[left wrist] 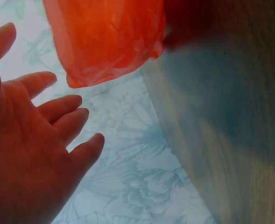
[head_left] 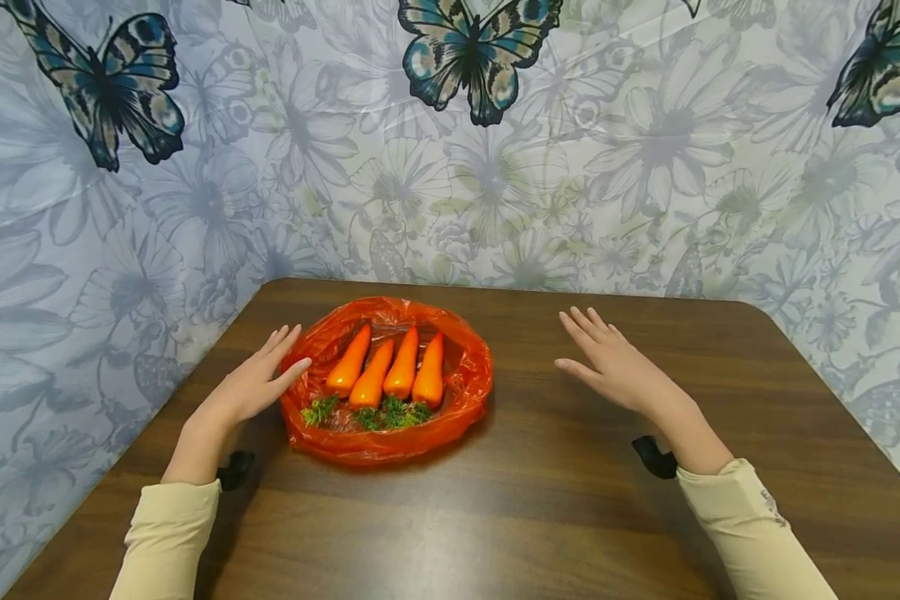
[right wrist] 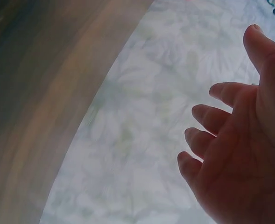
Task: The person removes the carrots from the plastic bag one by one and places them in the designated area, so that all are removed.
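Observation:
A red plastic bag sits on the table with its mouth spread wide and its rim rolled out. Inside lie several orange carrots, tips pointing away, with green leafy tops toward the near side. My left hand is beside the bag's left rim, fingers extended and holding nothing. In the left wrist view the bag's side shows beyond the fingertips. Well to the right of the bag, my right hand hovers over the table, fingers extended, with nothing in it.
The brown wooden table has rounded far corners. Behind it hangs a pale floral cloth with butterflies. A dark strap shows at the right wrist and another dark piece at the left.

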Tool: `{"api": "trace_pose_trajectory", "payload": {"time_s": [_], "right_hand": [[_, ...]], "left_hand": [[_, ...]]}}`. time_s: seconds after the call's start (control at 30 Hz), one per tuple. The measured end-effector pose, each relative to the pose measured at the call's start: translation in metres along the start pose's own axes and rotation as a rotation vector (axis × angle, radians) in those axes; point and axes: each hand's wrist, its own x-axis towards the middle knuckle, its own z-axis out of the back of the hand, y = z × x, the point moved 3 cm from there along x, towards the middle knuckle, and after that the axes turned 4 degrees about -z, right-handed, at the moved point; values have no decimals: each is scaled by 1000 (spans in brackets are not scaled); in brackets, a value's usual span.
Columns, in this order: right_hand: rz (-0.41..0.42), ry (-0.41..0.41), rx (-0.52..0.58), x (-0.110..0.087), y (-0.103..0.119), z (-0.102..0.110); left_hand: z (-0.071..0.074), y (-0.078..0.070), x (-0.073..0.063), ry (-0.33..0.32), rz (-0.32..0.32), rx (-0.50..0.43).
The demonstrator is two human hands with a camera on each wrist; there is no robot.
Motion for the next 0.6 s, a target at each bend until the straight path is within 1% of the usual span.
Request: {"api": "trace_pose_trajectory", "payload": {"time_s": [0.1,0.27,0.6], "right_hand": [[34,-23,-1,9,11,-4],[75,-36,-19,24,32,-12],[131,-34,-36,42,67,-25]], "left_hand": [[-2,1,1,13,12,-3],[-4,3,-1,19,35,-1],[-5,2,1,29,30,-5]]}}
